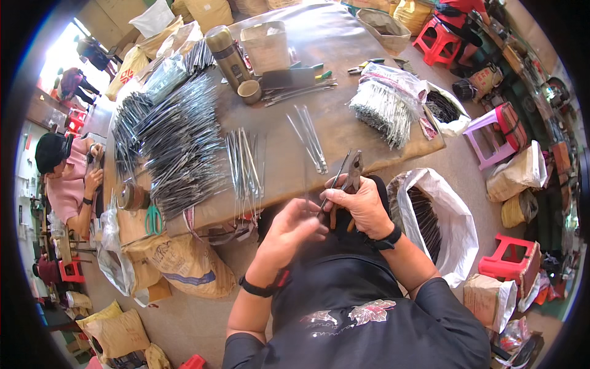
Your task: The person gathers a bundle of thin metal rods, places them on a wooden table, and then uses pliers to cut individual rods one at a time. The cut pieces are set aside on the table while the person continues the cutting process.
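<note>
My right hand [364, 206] is closed on a pair of pliers [354, 167], jaws pointing away from me. A thin dark metal rod [339, 169] sticks up beside the pliers, pinched at my right fingertips. My left hand [289, 232] is close to the rod's lower end. Its fingers are smeared by motion, and whether it grips anything cannot be made out. Several loose thin metal rods [312, 140] lie on the table [276, 150] just ahead of my hands. Another group of rods [244, 163] overhangs the table's near edge to the left.
A large heap of metal rods [181, 132] covers the table's left side. A bagged bundle [387, 107] lies at right. A thermos [227, 55] and cup [249, 91] stand far back. An open white sack [452, 215] stands at my right. A co-worker [70, 178] sits at left.
</note>
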Demonstrator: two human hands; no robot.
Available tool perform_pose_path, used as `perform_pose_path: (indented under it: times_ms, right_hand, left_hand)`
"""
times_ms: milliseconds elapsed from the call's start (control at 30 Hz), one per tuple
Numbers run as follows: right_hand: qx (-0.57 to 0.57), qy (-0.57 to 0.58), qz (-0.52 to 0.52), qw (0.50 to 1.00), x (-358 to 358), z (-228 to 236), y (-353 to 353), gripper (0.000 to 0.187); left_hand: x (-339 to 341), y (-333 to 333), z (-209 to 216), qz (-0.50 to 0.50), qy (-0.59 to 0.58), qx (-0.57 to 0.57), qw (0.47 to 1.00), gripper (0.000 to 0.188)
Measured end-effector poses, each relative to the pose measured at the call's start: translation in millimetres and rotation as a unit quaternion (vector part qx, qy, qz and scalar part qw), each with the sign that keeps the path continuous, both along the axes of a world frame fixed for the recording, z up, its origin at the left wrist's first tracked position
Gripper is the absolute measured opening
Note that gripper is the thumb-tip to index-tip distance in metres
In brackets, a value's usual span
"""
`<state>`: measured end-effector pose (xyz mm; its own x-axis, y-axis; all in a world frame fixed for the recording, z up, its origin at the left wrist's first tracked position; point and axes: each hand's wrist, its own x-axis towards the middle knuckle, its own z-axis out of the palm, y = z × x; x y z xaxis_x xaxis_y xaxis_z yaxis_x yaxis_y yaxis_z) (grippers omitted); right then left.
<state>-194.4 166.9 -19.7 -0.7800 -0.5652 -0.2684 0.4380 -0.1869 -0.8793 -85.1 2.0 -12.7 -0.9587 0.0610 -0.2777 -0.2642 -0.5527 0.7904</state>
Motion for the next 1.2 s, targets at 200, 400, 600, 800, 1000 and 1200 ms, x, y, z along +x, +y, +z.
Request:
perform_pose_path:
  times_ms: [200,400,600,800,1000,1200]
  right_hand:
    - [0.015,0.035,0.020,0.999,9,1,-1,0.019]
    - [-0.052,-0.143,-0.042,0.987,1,-20,3,0.030]
    - [-0.222,-0.349,0.057,0.909,-4,-37,33,0.035]
    - [0.039,-0.019,0.212,0.976,6,-47,36,0.066]
    - [0.249,0.446,0.184,0.840,8,-40,36,0.057]
    - [0.304,0.489,0.144,0.805,6,-27,31,0.036]
  left_hand:
    - [-3,1,-13,0.046,-0.039,0.061,0.996,0.010]
    - [-7,5,-13,0.135,-0.049,-0.040,0.989,0.018]
    - [-7,6,-7,0.146,-0.041,-0.124,0.981,0.019]
    - [-13,9,-12,0.156,0.036,-0.225,0.961,0.018]
    - [-11,7,-11,0.158,0.029,-0.241,0.957,0.018]
    - [-9,6,-10,0.155,0.022,-0.258,0.954,0.015]
